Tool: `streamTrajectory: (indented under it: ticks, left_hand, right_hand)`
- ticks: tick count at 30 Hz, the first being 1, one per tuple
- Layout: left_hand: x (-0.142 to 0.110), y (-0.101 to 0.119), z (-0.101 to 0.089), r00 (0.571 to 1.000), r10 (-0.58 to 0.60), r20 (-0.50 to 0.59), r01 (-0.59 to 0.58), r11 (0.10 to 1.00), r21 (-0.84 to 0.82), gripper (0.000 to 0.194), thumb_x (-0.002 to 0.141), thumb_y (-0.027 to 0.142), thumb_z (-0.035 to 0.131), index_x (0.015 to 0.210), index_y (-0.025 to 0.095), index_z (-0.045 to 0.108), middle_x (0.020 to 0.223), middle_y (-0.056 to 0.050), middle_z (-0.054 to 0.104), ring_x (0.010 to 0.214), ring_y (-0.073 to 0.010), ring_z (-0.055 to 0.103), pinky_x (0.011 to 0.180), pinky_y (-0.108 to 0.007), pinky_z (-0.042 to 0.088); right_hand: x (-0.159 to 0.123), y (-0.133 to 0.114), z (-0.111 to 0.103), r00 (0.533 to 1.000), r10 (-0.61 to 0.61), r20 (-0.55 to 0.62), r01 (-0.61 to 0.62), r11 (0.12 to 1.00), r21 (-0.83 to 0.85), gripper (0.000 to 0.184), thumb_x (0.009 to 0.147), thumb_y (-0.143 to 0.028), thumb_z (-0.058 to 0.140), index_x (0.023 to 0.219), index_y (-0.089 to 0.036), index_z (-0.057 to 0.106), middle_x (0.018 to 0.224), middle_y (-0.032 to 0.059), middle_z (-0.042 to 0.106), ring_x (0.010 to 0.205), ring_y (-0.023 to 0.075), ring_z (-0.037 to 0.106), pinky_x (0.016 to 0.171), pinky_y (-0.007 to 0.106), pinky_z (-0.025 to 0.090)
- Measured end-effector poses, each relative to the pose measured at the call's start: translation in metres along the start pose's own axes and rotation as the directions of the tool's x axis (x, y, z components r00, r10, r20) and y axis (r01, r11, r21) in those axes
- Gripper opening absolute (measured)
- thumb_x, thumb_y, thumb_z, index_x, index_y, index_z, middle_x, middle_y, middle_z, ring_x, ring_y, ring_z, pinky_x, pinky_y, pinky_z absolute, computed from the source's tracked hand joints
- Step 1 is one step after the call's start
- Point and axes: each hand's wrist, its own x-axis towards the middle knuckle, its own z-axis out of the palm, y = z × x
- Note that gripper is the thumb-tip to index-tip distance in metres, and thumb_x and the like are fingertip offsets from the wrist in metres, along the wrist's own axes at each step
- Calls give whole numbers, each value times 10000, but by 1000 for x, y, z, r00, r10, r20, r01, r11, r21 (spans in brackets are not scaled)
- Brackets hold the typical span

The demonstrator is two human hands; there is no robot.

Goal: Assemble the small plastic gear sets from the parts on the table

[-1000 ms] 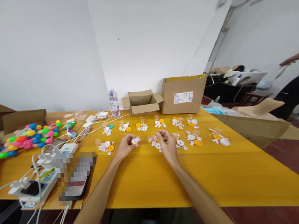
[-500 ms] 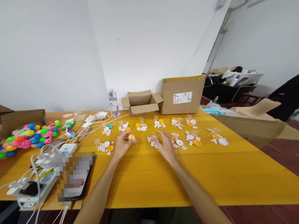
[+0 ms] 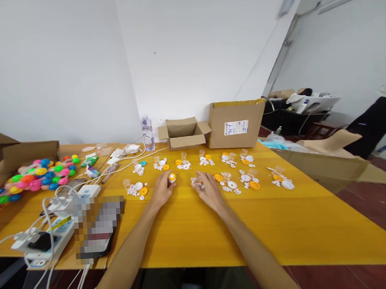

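Note:
My left hand (image 3: 162, 192) is closed on a small round container with an orange rim and a white top (image 3: 172, 177), held just above the table. My right hand (image 3: 210, 190) reaches over a cluster of small white plastic parts (image 3: 193, 180), its thumb and fingers apart. A clear cup among those parts is partly hidden by the fingers. To the right of this hand lie an orange disc (image 3: 218, 178), a white ring (image 3: 232, 185) and a clear cup (image 3: 227, 176). Left of my left hand is another group with an orange disc (image 3: 144, 191) and a white disc (image 3: 139, 186).
Similar part groups line the table (image 3: 266, 227) farther back. An open carton (image 3: 186, 140), a closed box (image 3: 236, 131) and a water bottle (image 3: 148, 134) stand behind. On the left are colourful balls (image 3: 35, 184), a power strip (image 3: 62, 226) with cables and a blurred phone (image 3: 102, 228).
My left hand has turned the container more upright and shifted slightly right. My right hand has moved a little left and lower over the white parts, uncovering the orange disc.

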Motion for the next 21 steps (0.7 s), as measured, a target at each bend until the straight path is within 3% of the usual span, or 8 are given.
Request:
streamTrajectory:
  ticks: [6,11,14,17,21]
  left_hand:
    - [0,0,-4,998,-10,-68,15,997,74,547,797,131,628,1318,239,503,1191,-92,621,1173,-276,571,1040,-444,433]
    - [-9,19,-3,983,152,-106,-128,971,200,582,821,138,588,1378,233,445,1378,-126,505,1311,-307,451,1096,-500,364]
    - [-16,30,2,961,271,-54,-254,943,214,515,880,135,504,1380,244,449,1363,-123,513,1307,-284,453,1112,-486,353]
    - [-20,36,10,942,327,72,-334,930,151,503,898,126,466,1385,248,448,1353,-111,528,1304,-254,477,1129,-440,366]
    - [-20,36,16,908,345,238,-371,925,75,641,849,61,456,1457,242,361,1448,-114,487,1367,-255,443,1160,-457,355]
  right_hand:
    - [0,0,-1,999,-12,49,11,1000,19,404,868,-317,553,1270,-288,579,1069,78,661,996,293,609,916,445,480]
    - [1,-1,-2,997,-29,78,26,999,38,391,881,-313,533,1267,-269,573,1083,83,662,1003,287,608,917,442,484]
    - [1,0,-1,996,-34,79,29,998,56,391,886,-304,520,1274,-271,563,1109,78,661,1026,282,607,927,439,483]
    - [0,-1,0,994,-36,99,27,996,86,399,881,-286,522,1279,-271,557,1134,74,659,1051,274,604,945,438,478]
    - [-1,-4,-2,988,-47,146,25,989,145,425,853,-251,546,1277,-277,551,1171,68,653,1090,266,596,974,434,468]
